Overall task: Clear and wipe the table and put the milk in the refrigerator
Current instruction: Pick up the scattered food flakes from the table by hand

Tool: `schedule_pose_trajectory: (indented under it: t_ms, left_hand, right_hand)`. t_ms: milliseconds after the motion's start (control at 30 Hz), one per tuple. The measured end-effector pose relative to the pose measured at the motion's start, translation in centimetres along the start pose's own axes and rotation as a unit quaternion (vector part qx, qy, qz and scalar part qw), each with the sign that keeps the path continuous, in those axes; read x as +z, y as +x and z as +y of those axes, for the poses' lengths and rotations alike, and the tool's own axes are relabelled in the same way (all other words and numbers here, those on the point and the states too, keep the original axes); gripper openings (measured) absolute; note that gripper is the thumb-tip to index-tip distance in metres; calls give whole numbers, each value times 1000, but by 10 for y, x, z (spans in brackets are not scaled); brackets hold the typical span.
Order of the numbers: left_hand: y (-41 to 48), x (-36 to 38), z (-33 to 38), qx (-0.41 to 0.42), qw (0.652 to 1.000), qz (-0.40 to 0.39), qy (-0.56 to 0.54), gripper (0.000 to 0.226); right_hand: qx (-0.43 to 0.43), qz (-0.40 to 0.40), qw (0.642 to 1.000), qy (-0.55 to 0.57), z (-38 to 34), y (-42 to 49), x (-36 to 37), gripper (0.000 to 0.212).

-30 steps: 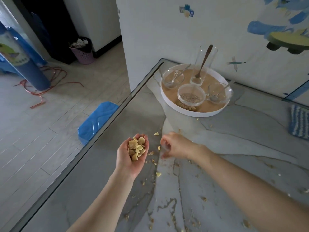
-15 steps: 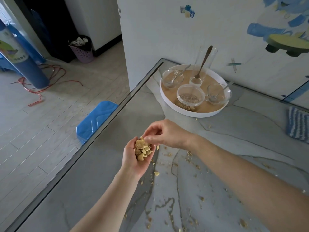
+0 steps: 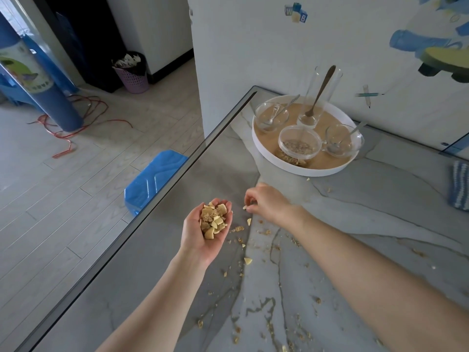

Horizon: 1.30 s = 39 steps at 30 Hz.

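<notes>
My left hand (image 3: 194,233) is turned palm up above the grey marble-patterned bench (image 3: 355,224), near its dark left edge. Its fingers are cupped round a heap of tan and pale yellow food scraps (image 3: 213,221) that fills the palm. My right hand (image 3: 266,203) reaches forward just beyond it and to its right, knuckles up. Its fingers curl down to the bench surface and pinch a small pale chip (image 3: 244,207) between the tips. Loose pale chips and brown crumbs (image 3: 247,261) lie scattered over the bench between and around my two forearms, many of them along the dark veins toward the near edge. Farther back, against the white wall, a round white tray (image 3: 304,170) with a tan floor sits on the bench, well apart from both hands. It carries a clear glass bowl (image 3: 271,120) with a metal spoon in it on the left, a lidded-looking glass bowl of brown crumbs (image 3: 299,144) at the front and a clear glass cup (image 3: 344,141) with a spoon on the right. At the back is a tall clear glass (image 3: 314,115) with a brown-handled spoon (image 3: 322,90) leaning inside it. A blue and white striped knitted cloth (image 3: 459,185) lies on the bench at the far right edge of view. On the pale wood floor to the left, a blue plastic stool (image 3: 152,179) stands just beside the bench. A purple mesh wastebasket (image 3: 132,77) stands well back.
</notes>
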<state>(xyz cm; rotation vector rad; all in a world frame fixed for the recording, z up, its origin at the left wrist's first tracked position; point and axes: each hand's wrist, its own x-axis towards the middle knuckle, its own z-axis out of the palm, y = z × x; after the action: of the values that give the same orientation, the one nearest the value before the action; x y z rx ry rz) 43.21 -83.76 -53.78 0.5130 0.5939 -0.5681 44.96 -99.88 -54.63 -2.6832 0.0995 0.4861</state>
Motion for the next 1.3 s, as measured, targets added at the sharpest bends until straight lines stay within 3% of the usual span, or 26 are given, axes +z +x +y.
schedule_pose_trajectory:
  t_ms: [167, 333, 433, 533, 667, 833, 967, 1100, 1300]
  left_hand:
    - [-3, 1, -1, -5, 1000, 8, -1, 28]
    - [-4, -1, -10, -13, 1000, 4, 13, 25]
    - [-7, 3, -17, -12, 1000, 13, 15, 25]
    - [-11, 3, -21, -22, 1000, 6, -8, 24]
    - [-14, -2, -16, -31, 999, 2, -34, 29]
    - [-18, -3, -7, -14, 1000, -2, -11, 31]
    - [-19, -6, -4, -10, 1000, -1, -4, 31]
    - [-20, -9, -2, -9, 1000, 4, 13, 30]
    - [-27, -3, -10, -10, 999, 22, 45, 28]
  right_hand:
    - [-6, 6, 1000, -9, 1, -10, 2, 23]
    - [-53, 105, 979, 166, -17, -40, -17, 16]
    - [-108, 77, 964, 230, -34, -59, -25, 15]
    - [-101, 63, 954, 276, -33, -67, -25, 18]
    - [-15, 110, 967, 230, -15, -73, -12, 16]
    - [-67, -71, 994, 55, -14, -84, 23, 22]
    - [-69, -84, 994, -2, -19, -87, 33, 23]
    - [-54, -80, 995, 17, -22, -89, 32, 20]
    - [-23, 15, 980, 195, -32, -100, -10, 17]
